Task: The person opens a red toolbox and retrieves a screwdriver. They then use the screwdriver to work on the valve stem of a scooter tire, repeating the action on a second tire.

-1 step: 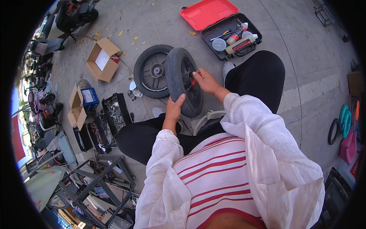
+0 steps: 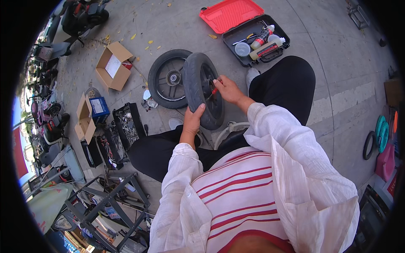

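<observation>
A black scooter wheel (image 2: 193, 90) with a worn tyre stands on edge, slightly tilted, in front of me. My left hand (image 2: 193, 121) is closed on the near lower part of its tyre, thumb along the tread. My right hand (image 2: 230, 90) grips a red-handled screwdriver (image 2: 216, 87) on the wheel's right side, by the hub. The tip is too small to make out clearly. A second black wheel (image 2: 154, 80) lies flat on the ground just behind and to the left, its metal hub facing up; the upright wheel covers its right edge.
Beyond my right knee lies an open toolbox (image 2: 241, 62) with bottles, a clear cup and tools, its red lid (image 2: 231, 16) folded back. To the left are an open cardboard box (image 2: 120, 52), a blue box (image 2: 99, 107), trays of hardware (image 2: 128, 122) and a metal frame (image 2: 109, 202). Scooters (image 2: 84, 19) stand farther left.
</observation>
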Available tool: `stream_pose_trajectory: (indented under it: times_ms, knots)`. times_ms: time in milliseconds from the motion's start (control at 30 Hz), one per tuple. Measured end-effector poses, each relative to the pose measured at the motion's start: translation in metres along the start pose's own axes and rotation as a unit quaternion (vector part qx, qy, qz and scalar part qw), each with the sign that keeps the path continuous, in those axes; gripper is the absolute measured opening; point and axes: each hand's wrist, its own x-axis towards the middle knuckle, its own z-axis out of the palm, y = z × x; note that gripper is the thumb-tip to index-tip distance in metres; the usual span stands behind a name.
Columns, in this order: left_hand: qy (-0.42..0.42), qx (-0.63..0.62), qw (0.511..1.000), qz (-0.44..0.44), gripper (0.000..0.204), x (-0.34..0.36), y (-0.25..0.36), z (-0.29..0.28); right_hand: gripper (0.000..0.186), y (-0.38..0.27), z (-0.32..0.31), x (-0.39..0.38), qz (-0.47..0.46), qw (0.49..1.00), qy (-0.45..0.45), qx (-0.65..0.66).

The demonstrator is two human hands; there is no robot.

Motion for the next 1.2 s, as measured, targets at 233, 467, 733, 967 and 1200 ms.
stream_pose_trajectory:
  times_ms: [233, 467, 733, 967, 1200]
  knots:
    - [-0.002, -0.005, 1.0, -0.001, 0.054, 0.0, 0.0, 0.0, 0.021, -0.002, 0.0, -0.001, 0.005, 1.0, -0.01, 0.006]
    - [-0.005, 0.002, 1.0, -0.001, 0.054, 0.001, 0.0, -0.001, 0.016, 0.008, 0.003, 0.002, -0.012, 0.999, -0.013, 0.05]
    - [-0.005, -0.001, 1.0, -0.001, 0.055, -0.001, 0.002, 0.0, 0.021, 0.006, 0.002, 0.002, -0.008, 1.0, -0.009, 0.02]
    - [0.001, -0.006, 1.0, -0.012, 0.057, 0.0, 0.002, 0.0, 0.023, 0.0, 0.0, 0.001, -0.008, 1.0, 0.002, -0.027]
    - [-0.005, -0.005, 1.0, -0.011, 0.057, 0.001, 0.0, -0.002, 0.017, 0.003, 0.001, 0.001, 0.008, 1.0, -0.009, 0.024]
